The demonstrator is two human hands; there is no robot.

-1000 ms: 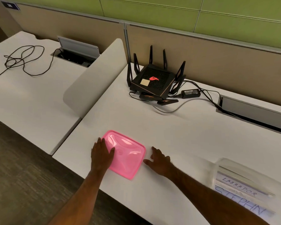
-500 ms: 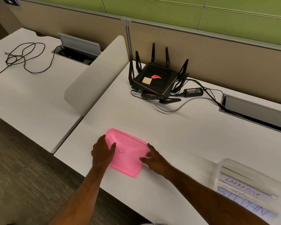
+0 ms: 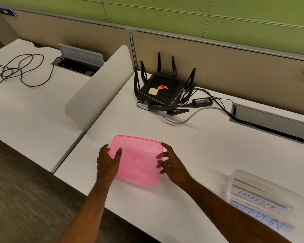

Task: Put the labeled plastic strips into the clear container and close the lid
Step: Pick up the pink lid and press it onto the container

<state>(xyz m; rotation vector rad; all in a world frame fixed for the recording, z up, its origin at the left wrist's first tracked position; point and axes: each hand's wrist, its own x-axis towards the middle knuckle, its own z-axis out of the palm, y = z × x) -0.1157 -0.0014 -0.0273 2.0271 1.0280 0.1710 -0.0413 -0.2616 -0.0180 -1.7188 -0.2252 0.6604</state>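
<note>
The pink lid (image 3: pixel 137 159) is held between both hands, just above the white surface (image 3: pixel 191 146) near its front edge. It looks lifted and tilted, with a faint shadow under its near edge, though whether any corner still touches the surface cannot be told.

The left hand (image 3: pixel 108 161) grips the lid's left edge: the thumb lies on top of the lid, and the other fingers (image 3: pixel 104 150) curl around and under the rim, so the hand is clamped on the lid. The right hand (image 3: pixel 172 165) holds the right edge; its fingers (image 3: pixel 159 156) show through the translucent pink plastic from beneath, and the thumb rests along the rim at the far right corner. Both grips are loose pinches rather than fists.

The clear container (image 3: pixel 263 195) stands on the same surface at the lower right, well apart from the lid and beyond the right forearm. It is uncovered. Inside it lie the strips (image 3: pixel 256 207), stacked flat, with handwritten words showing through the wall: "LABRADOR" on one and "STEPHN" on a nearer one.

A black router (image 3: pixel 162 92) with upright antennas sits at the back of the surface, far behind the lid, with a power brick (image 3: pixel 202 101) and cables beside it.
</note>
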